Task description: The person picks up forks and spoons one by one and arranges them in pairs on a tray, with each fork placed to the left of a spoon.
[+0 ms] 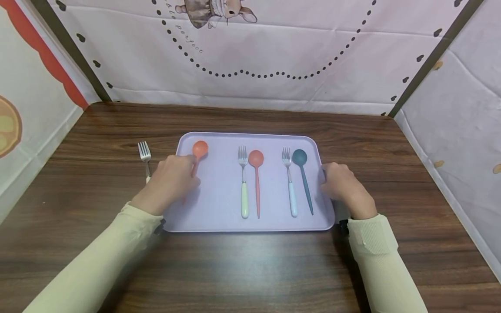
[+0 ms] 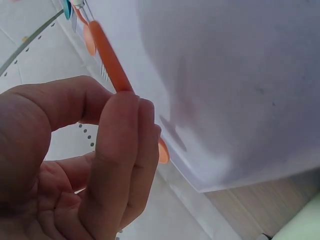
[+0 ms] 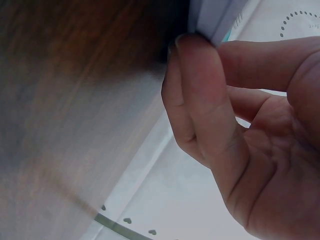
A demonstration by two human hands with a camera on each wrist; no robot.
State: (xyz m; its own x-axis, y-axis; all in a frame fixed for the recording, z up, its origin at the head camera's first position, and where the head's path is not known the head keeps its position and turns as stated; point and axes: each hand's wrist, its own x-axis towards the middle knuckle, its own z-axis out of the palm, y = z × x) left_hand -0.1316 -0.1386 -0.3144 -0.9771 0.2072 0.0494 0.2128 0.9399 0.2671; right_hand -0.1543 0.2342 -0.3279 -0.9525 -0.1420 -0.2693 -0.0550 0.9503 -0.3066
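An orange spoon (image 1: 200, 149) is pinched by its handle between the thumb and fingers of my left hand (image 1: 169, 181), over the left side of the lilac tray (image 1: 219, 187). In the left wrist view the orange handle (image 2: 111, 60) sticks out past my fingertips. My right hand (image 1: 344, 188) grips the right rim of the tray, and the right wrist view shows the tray edge (image 3: 212, 20) between thumb and fingers. On the tray lie a green-handled fork (image 1: 244, 195), a coral spoon (image 1: 256, 158), a light-blue-handled fork (image 1: 292, 198) and a dark teal spoon (image 1: 300, 157).
A fork (image 1: 145, 152) lies on the brown wood-grain table (image 1: 250, 269), left of the tray, its handle partly hidden by my left hand. Printed white cloth walls (image 1: 274, 48) enclose the table at the back and sides.
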